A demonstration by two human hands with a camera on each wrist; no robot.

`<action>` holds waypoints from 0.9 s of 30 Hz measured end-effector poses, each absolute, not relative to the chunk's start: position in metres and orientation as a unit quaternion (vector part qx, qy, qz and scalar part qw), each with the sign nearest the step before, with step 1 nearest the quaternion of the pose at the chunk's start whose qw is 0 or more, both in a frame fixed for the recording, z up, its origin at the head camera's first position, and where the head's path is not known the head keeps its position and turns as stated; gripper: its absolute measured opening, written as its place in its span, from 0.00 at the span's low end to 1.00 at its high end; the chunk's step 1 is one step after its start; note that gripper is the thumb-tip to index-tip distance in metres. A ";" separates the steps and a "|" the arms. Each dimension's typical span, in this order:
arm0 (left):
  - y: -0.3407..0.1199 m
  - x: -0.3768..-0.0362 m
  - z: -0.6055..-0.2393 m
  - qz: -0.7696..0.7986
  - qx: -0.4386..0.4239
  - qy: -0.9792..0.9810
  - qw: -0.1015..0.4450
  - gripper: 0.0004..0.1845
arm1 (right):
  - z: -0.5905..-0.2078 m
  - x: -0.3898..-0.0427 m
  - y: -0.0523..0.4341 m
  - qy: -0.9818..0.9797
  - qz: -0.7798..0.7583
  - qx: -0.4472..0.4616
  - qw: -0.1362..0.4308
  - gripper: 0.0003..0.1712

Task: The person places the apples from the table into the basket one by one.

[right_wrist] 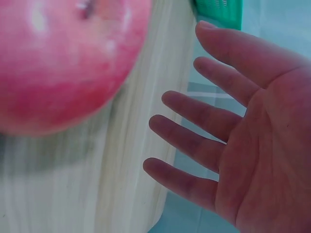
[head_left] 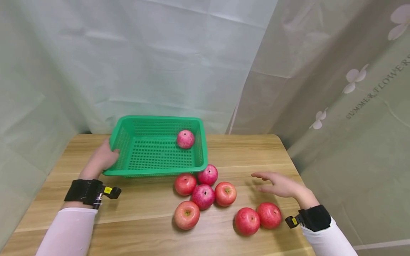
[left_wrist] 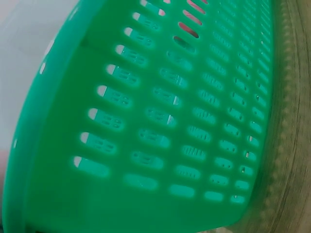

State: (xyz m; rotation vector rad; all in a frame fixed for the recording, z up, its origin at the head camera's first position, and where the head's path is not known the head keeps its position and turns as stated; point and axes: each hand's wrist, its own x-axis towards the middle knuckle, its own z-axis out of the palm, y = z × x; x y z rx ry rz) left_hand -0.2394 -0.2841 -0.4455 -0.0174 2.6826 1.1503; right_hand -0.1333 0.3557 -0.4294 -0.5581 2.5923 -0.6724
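A green plastic basket point(head_left: 153, 173) with slotted sides sits toward the back left of the table, and one red apple point(head_left: 185, 139) lies inside it at the right. My left hand point(head_left: 103, 156) grips the basket's left rim. Its slotted wall point(left_wrist: 160, 116) fills most of the left wrist view. Over the table's right side my right hand point(head_left: 278, 183) hovers with fingers spread and nothing held. Two red apples, one on the left point(head_left: 247, 221) and one on the right point(head_left: 269, 215), lie side by side just nearer than it. In the right wrist view an apple point(right_wrist: 63, 63) appears large beside the fingers.
Several more apples cluster by the basket's front right corner, among them a dark pink apple point(head_left: 203, 196) and a lighter apple point(head_left: 187, 215) nearer the front. The wooden table point(head_left: 137, 220) has its right edge under the right forearm. A pale curtain point(head_left: 179, 64) hangs behind.
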 end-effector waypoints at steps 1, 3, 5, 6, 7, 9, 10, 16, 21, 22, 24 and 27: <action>-0.284 -0.240 -0.446 0.392 -0.006 0.913 0.111 0.36 | -0.429 -0.131 0.356 0.928 -0.241 -0.203 0.200 0.34; -0.284 -0.240 -0.446 0.394 -0.004 0.913 0.109 0.36 | -0.428 -0.126 0.358 0.927 -0.239 -0.207 0.200 0.34; -0.284 -0.241 -0.447 0.396 -0.002 0.912 0.107 0.37 | -0.428 -0.120 0.359 0.927 -0.241 -0.205 0.201 0.35; -0.285 -0.241 -0.447 0.393 -0.001 0.914 0.104 0.37 | -0.428 -0.116 0.360 0.927 -0.242 -0.204 0.203 0.35; -0.285 -0.241 -0.448 0.394 -0.002 0.913 0.104 0.37 | -0.428 -0.113 0.361 0.927 -0.242 -0.201 0.204 0.36; -0.285 -0.241 -0.449 0.393 -0.001 0.914 0.103 0.36 | -0.427 -0.106 0.363 0.926 -0.248 -0.189 0.212 0.37; -0.285 -0.241 -0.450 0.394 -0.001 0.913 0.103 0.36 | -0.427 -0.102 0.364 0.926 -0.252 -0.183 0.215 0.38; -0.285 -0.240 -0.452 0.394 0.000 0.914 0.100 0.35 | -0.427 -0.082 0.375 0.921 -0.269 -0.177 0.218 0.41; -0.285 -0.239 -0.451 0.388 0.001 0.918 0.089 0.34 | -0.432 -0.070 0.380 0.917 -0.283 -0.170 0.223 0.43; -0.285 -0.239 -0.450 0.386 0.000 0.918 0.088 0.34 | -0.433 -0.069 0.380 0.916 -0.286 -0.168 0.225 0.44; -0.285 -0.239 -0.450 0.384 -0.001 0.919 0.087 0.34 | -0.435 -0.066 0.381 0.915 -0.291 -0.165 0.225 0.45; -0.285 -0.239 -0.450 0.388 -0.004 0.917 0.087 0.34 | -0.438 -0.063 0.381 0.916 -0.293 -0.163 0.220 0.47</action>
